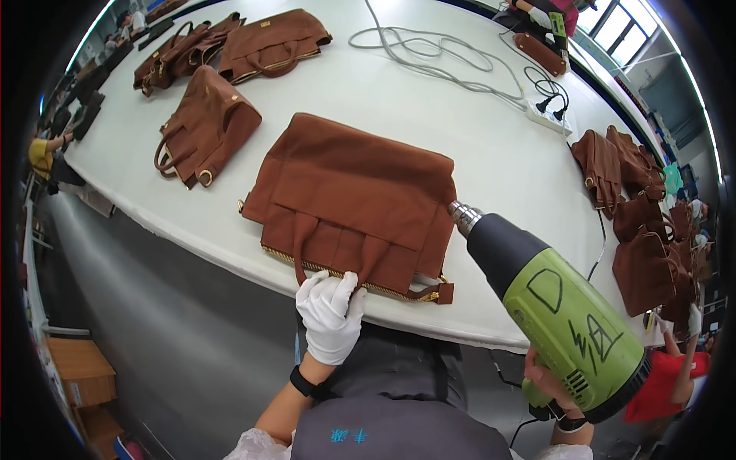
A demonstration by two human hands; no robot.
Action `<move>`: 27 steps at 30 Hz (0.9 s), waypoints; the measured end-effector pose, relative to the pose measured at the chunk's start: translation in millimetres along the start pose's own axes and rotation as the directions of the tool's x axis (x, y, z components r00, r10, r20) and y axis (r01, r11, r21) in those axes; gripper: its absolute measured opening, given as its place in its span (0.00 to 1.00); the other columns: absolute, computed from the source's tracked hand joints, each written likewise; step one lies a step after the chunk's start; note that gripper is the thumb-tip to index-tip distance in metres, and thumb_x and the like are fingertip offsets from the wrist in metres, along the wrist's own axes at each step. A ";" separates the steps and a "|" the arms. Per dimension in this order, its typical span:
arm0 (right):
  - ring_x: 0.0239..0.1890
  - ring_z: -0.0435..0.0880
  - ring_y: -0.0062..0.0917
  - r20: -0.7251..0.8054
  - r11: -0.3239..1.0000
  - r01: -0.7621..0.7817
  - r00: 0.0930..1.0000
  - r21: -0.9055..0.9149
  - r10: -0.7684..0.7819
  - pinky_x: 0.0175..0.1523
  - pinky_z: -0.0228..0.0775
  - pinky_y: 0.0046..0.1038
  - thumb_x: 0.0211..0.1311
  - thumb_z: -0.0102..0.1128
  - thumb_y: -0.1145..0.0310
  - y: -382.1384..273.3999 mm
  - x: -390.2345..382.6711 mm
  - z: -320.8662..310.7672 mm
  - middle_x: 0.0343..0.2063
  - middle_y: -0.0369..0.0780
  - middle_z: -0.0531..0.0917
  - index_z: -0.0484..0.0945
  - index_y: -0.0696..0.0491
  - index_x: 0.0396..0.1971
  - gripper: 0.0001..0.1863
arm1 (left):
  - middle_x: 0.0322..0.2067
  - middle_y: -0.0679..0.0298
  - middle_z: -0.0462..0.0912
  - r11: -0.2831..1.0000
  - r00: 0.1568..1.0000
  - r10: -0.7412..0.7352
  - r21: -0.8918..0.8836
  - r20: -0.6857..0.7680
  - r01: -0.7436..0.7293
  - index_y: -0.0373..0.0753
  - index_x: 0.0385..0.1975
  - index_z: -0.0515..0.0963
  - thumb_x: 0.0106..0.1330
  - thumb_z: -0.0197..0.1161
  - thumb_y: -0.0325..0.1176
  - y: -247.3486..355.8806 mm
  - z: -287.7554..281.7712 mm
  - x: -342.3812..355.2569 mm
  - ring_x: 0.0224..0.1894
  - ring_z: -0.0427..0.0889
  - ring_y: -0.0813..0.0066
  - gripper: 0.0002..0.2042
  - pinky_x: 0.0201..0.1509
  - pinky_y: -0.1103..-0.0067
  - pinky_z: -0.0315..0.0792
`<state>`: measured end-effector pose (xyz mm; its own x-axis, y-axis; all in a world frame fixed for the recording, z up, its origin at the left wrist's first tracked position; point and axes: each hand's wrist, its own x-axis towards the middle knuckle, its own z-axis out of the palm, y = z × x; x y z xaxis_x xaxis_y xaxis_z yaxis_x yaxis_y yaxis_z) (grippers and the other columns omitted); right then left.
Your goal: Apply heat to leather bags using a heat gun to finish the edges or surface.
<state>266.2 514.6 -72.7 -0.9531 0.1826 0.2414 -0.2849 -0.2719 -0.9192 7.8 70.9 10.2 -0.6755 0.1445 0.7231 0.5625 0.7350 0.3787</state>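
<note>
A brown handbag (353,192) lies flat on the white table before me, its zipped top edge and two handles toward me. My left hand (331,314), in a white glove, is closed on the bag's zipped edge near the handles. My right hand (548,377) is wrapped round the grip of a green and black heat gun (563,307). The metal nozzle (464,217) points at the bag's right side, close to its surface. A short strap end with a gold-coloured fitting (443,292) sticks out at the bag's near right corner.
More brown bags (207,126) lie at the back left, and several (644,268) are piled at the right. A grey cable (437,54) runs in loops to a white power strip (548,116). Another gloved person (540,17) works at the far right. A wooden cabinet (80,372) stands lower left.
</note>
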 end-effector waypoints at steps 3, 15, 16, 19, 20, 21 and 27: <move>0.21 0.75 0.23 0.025 0.969 -0.106 0.993 -0.222 0.114 0.26 0.67 0.22 0.44 0.65 0.68 -26.3 2.7 33.1 0.21 0.39 0.76 0.73 0.61 0.39 0.21 | 0.30 0.64 0.72 0.999 0.995 -0.014 0.050 0.094 0.010 0.39 0.37 0.73 0.42 0.72 0.32 -12.0 -13.2 -5.1 0.37 0.71 0.65 0.21 0.51 0.69 0.65; 0.21 0.77 0.28 -0.163 0.877 -0.313 0.949 -0.364 0.271 0.24 0.70 0.25 0.41 0.66 0.71 -101.7 122.7 213.1 0.26 0.43 0.76 0.70 0.63 0.41 0.24 | 0.18 0.61 0.65 0.969 0.880 0.079 0.173 0.469 -0.179 0.40 0.14 0.63 0.35 0.64 0.25 -35.4 -34.6 29.0 0.29 0.68 0.57 0.13 0.35 0.67 0.62; 0.21 0.77 0.28 -0.176 0.892 -0.307 0.949 -0.331 0.261 0.24 0.70 0.25 0.41 0.66 0.71 -98.1 116.1 203.6 0.26 0.43 0.76 0.70 0.63 0.41 0.24 | 0.18 0.60 0.65 0.963 0.909 0.128 0.170 0.396 -0.209 0.40 0.14 0.62 0.34 0.61 0.22 -42.0 -38.0 30.8 0.29 0.68 0.57 0.12 0.35 0.67 0.62; 0.20 0.77 0.28 -0.224 0.809 -0.456 0.889 -0.370 0.399 0.24 0.69 0.25 0.40 0.67 0.69 -86.9 102.0 199.0 0.25 0.43 0.75 0.72 0.62 0.35 0.21 | 0.20 0.59 0.66 0.971 0.891 0.105 0.147 0.442 -0.188 0.39 0.15 0.63 0.36 0.61 0.22 -57.4 -57.2 36.0 0.29 0.68 0.56 0.11 0.35 0.67 0.63; 0.20 0.77 0.28 -0.216 0.828 -0.448 0.893 -0.336 0.395 0.24 0.69 0.25 0.40 0.67 0.69 -90.0 105.6 200.2 0.25 0.43 0.75 0.72 0.62 0.35 0.21 | 0.20 0.58 0.67 0.980 0.895 0.058 0.145 0.442 -0.135 0.39 0.15 0.64 0.36 0.60 0.21 -61.4 -63.9 38.9 0.30 0.68 0.55 0.11 0.36 0.67 0.64; 0.20 0.77 0.28 -0.159 0.880 -0.461 0.883 -0.113 0.442 0.24 0.70 0.25 0.40 0.66 0.69 -96.5 113.5 201.5 0.25 0.43 0.75 0.72 0.62 0.35 0.21 | 0.24 0.58 0.72 0.989 0.901 0.009 0.129 0.434 -0.072 0.37 0.20 0.70 0.40 0.61 0.21 -62.5 -70.8 40.6 0.33 0.71 0.55 0.08 0.38 0.68 0.66; 0.20 0.77 0.30 -0.013 0.841 -0.442 0.883 0.313 0.469 0.25 0.71 0.27 0.36 0.64 0.74 -91.7 119.1 211.0 0.27 0.44 0.75 0.70 0.61 0.43 0.27 | 0.30 0.61 0.77 0.869 0.805 -0.398 -0.101 0.439 0.485 0.34 0.34 0.76 0.48 0.66 0.25 -87.3 -86.0 36.7 0.33 0.76 0.66 0.12 0.39 0.77 0.69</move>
<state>157.2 361.9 106.0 -0.9739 0.0459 -0.2223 0.1501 -0.6046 -0.7822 -25.0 -45.0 53.4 -0.9774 0.1143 0.1778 0.2093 0.6420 0.7376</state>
